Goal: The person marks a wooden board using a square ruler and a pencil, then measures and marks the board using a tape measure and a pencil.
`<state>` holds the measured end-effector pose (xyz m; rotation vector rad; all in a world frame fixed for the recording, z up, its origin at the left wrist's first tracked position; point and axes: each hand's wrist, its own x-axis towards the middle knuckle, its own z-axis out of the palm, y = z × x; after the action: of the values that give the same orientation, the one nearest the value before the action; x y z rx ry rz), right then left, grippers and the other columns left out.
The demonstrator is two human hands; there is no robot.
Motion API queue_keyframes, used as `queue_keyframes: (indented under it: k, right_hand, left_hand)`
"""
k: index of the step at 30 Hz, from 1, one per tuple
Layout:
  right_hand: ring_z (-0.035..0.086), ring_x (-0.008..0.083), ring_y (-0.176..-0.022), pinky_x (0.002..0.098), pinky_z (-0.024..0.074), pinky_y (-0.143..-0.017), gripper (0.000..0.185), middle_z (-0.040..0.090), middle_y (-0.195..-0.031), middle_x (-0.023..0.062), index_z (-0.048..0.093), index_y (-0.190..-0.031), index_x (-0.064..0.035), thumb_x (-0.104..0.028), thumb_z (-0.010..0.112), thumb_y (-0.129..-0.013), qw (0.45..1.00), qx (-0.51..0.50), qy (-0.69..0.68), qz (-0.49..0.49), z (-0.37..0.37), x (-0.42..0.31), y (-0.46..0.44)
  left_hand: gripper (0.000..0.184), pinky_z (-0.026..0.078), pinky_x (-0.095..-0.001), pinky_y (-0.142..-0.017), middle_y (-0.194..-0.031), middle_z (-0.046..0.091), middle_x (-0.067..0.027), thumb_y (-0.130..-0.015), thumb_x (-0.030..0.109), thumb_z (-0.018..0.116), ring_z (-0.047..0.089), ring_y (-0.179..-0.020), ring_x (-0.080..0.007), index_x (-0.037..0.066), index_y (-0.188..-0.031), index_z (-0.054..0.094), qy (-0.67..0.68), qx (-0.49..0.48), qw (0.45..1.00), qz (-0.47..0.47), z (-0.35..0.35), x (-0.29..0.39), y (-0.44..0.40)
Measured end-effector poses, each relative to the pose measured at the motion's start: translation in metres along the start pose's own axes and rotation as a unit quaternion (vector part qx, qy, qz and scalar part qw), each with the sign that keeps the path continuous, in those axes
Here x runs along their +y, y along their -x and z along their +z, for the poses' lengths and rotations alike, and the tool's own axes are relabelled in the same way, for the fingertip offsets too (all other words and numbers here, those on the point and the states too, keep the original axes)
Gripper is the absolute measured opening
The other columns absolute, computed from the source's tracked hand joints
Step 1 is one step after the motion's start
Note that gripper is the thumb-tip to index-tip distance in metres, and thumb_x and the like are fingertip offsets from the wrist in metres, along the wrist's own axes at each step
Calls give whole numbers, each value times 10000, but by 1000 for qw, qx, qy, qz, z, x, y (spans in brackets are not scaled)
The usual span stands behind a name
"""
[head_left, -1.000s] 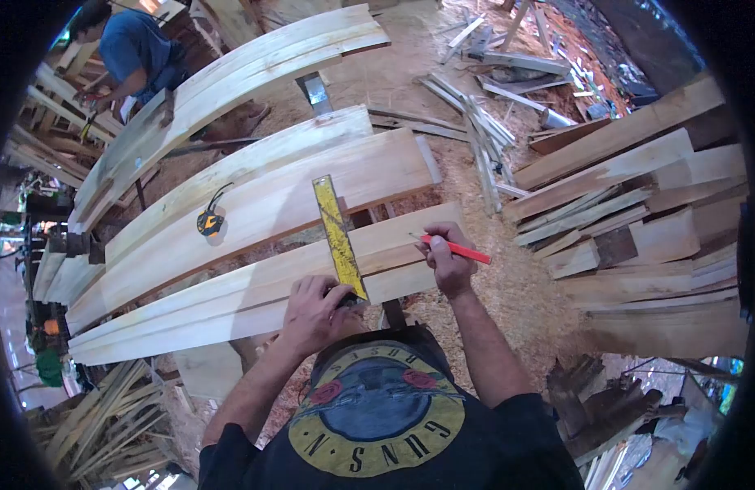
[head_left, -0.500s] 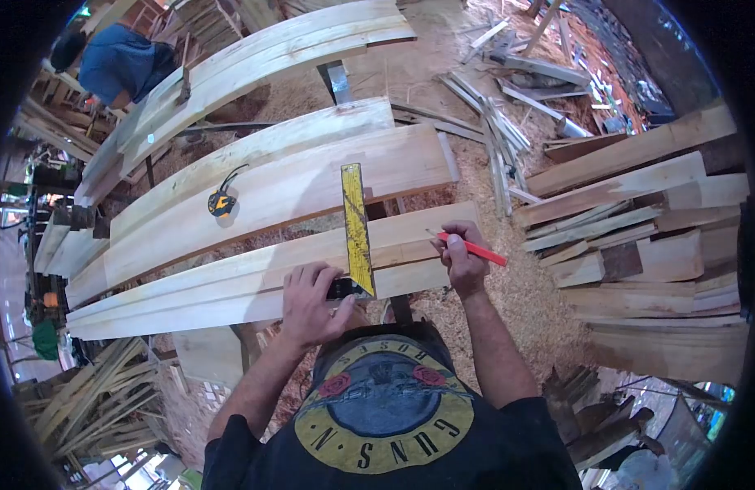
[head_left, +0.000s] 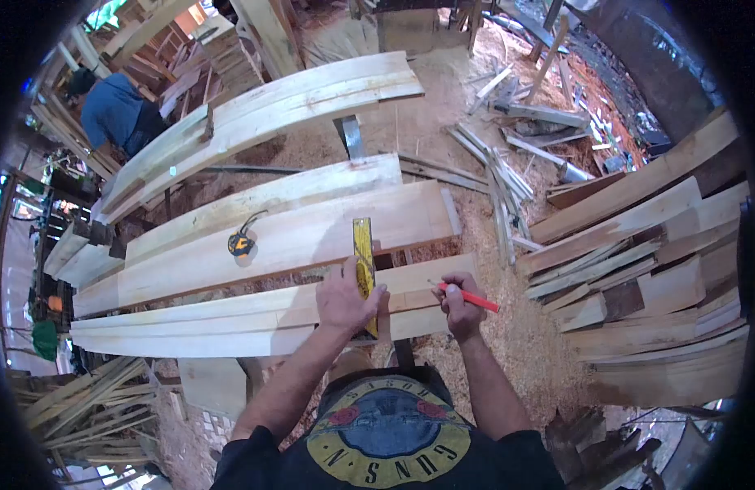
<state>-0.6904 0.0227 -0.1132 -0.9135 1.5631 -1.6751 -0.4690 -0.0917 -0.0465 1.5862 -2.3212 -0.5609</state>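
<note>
My left hand (head_left: 341, 304) lies across the yellow blade of a carpenter's square (head_left: 362, 235), fingers on one side and thumb on the other. The blade, worn and dark-marked, crosses the narrow light boards (head_left: 230, 322) nearest me; my hand covers part of it. A red pencil (head_left: 480, 303) is pinched in my right hand (head_left: 457, 305), its tip pointing left just above the near boards, to the right of the square. A black and yellow tape measure (head_left: 241, 243) rests on the wide middle board (head_left: 312, 233).
More long boards (head_left: 312, 90) lie on supports farther off. A person in a blue shirt (head_left: 114, 110) bends at the far left. Stacked planks (head_left: 647, 269) stand at the right, and offcuts (head_left: 91, 408) are heaped at lower left. Sawdust (head_left: 524, 351) covers the ground.
My left hand has moved from the square's near end up onto its blade. The pencil stays in my right hand, which is slightly lower in view. The camera view has tilted upward.
</note>
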Motion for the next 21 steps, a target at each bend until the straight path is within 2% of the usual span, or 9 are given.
queue_keyframes:
  k: [2, 5, 8, 11, 14, 17, 18, 21]
  right_hand:
    - [524, 41, -587, 240, 528, -581, 189, 621, -802, 37, 641, -1140, 6, -117, 537, -1041, 1000, -6, 14, 5, -2, -2, 0]
    - [525, 42, -587, 253, 563, -614, 189, 616, -796, 36, 636, -1143, 9, -117, 536, -1045, 1000, -7, -16, 1, 0, -4, 0]
    - [519, 43, -582, 265, 584, -643, 189, 605, -777, 31, 627, -1150, 13, -117, 535, -1049, 1000, -7, -21, 12, -1, 3, 1]
    - [511, 43, -577, 266, 581, -645, 186, 595, -770, 23, 621, -1157, 13, -111, 528, -1053, 1000, -15, -5, 2, -3, 7, 2]
    - [507, 46, -577, 258, 570, -633, 184, 615, -787, 31, 623, -1158, 10, -106, 524, -1054, 1000, -3, 2, -12, 1, 1, 0]
    - [732, 154, -772, 291, 605, -678, 188, 740, -905, 113, 692, -1111, 19, -101, 570, -1031, 1000, -1, -2, 8, -3, 1, 1]
    - [732, 154, -773, 291, 607, -681, 191, 739, -903, 115, 692, -1110, 18, -103, 568, -1030, 1000, -1, 2, 20, -4, -1, 1]
    - [728, 149, -767, 292, 606, -681, 197, 736, -899, 114, 692, -1108, 15, -109, 563, -1026, 999, 2, 13, 38, -6, -5, 3]
  left_hand:
    - [772, 501, -534, -957, -1129, 653, -217, -816, 506, 820, 659, -1076, -392, 15, -1367, 596, 25, 8, 1000, -11, 4, -1, -7]
    - [714, 525, -513, -960, -1194, 666, -212, -823, 486, 826, 661, -1115, -401, 20, -1335, 650, -100, 27, 994, -34, 5, 0, -18]
    - [591, 550, -502, -914, -1190, 667, -178, -847, 446, 812, 677, -1064, -374, 55, -1276, 699, -78, 18, 997, 14, 10, -15, -27]
    - [398, 581, -444, -787, -1124, 653, -148, -915, 356, 757, 689, -928, -284, 80, -1200, 730, 75, -61, 995, -32, 7, -22, -35]
    - [327, 534, -369, -870, -1065, 710, -128, -975, 224, 670, 672, -908, -232, 37, -1241, 697, 254, -88, 961, -72, -17, -7, -25]
    - [241, 524, -299, -828, -1001, 688, -70, -1039, 121, 587, 632, -895, -145, 22, -1236, 683, 466, -98, 874, -101, -15, -17, -20]
    - [242, 522, -309, -851, -989, 659, -40, -1071, 118, 546, 593, -894, -118, 12, -1248, 673, 452, -126, 877, -109, -29, -12, -18]
    - [249, 518, -316, -833, -1019, 644, -38, -1074, 127, 550, 583, -891, -123, 1, -1253, 670, 399, -51, 916, -11, -33, -34, -22]
